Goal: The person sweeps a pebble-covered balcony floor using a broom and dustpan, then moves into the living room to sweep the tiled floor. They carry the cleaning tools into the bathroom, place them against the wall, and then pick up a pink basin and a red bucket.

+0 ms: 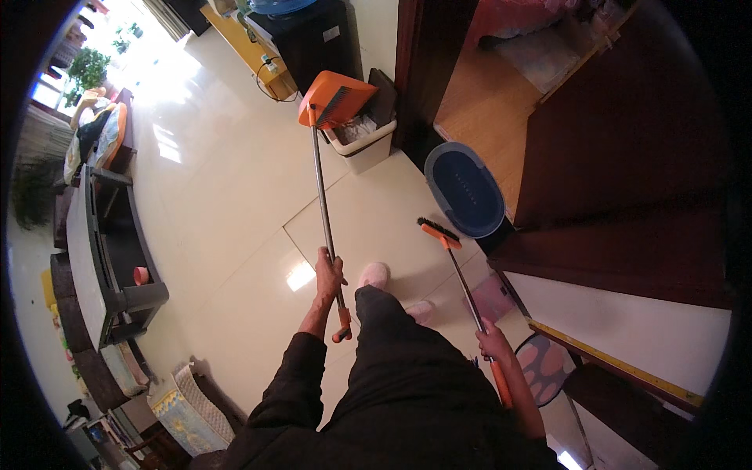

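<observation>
My left hand [329, 273] grips the metal pole of a long-handled dustpan [338, 97]. Its orange pan, with a row of dark comb teeth, is up over a white trash bin [367, 147], whose dark lid [383, 94] stands raised behind it. Pale crumpled stuff shows inside the bin. On the other side, my right hand [495, 342] is closed round the metal pole of a broom [442, 233], just above its orange grip. The broom's orange head with dark bristles lies near a blue oval mat [468, 189]; whether it touches the floor I cannot tell.
A black cabinet [317, 47] with a blue water bottle stands behind the bin. Right of the bin is a doorway with a dark wooden door [623, 147]. A grey table [85, 252] stands at the left, a cloth-covered seat [191, 414] at lower left.
</observation>
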Demonstrator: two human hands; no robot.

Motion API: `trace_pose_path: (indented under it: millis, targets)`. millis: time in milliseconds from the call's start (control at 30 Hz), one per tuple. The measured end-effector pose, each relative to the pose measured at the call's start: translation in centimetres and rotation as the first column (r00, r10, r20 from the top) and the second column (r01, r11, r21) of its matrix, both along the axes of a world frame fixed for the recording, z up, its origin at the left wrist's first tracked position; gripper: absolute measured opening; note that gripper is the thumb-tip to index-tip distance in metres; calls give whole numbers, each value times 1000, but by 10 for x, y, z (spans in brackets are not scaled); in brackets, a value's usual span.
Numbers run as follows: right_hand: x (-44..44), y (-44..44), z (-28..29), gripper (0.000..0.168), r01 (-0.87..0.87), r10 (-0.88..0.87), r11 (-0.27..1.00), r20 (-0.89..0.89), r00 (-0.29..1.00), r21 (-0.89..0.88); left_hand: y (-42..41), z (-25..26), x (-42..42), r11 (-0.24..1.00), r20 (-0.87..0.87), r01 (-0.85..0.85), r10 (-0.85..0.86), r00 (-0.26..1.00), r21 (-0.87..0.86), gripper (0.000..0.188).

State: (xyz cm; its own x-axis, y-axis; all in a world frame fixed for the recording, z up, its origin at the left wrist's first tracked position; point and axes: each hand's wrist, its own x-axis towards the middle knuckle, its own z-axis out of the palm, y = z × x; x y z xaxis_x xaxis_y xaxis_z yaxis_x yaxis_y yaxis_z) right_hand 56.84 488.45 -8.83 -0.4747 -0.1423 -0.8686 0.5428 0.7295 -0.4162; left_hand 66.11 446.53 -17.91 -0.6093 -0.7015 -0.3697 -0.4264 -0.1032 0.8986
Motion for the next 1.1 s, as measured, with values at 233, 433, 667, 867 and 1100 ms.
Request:
trace_pose_path:
  millis: [233,433,667,867,1100]
  targets:
    - [-3,-15,7,50,1,0,999,45,999,-40,15,22,7,1000,-25,-7,7,1000,-27,21]
    - [-7,-14,-18,46,-202,197,978,-90,976,-52,-3,6,10,993,12,21,-19,1000,-120,21]
    - [-5,-7,-23,47,-62,49,989,-101,994,-132,20,37,-1,999,-92,-25,29,995,37,19]
    - [-7,-10,-22,47,-93,74,988,-146,987,-125,-1,20,21,992,-103,-46,58,993,120,23]
    - [-7,-6,-12,51,-45,22,984,-130,991,-174,10,87,-4,989,-172,-13,39,984,151,21]
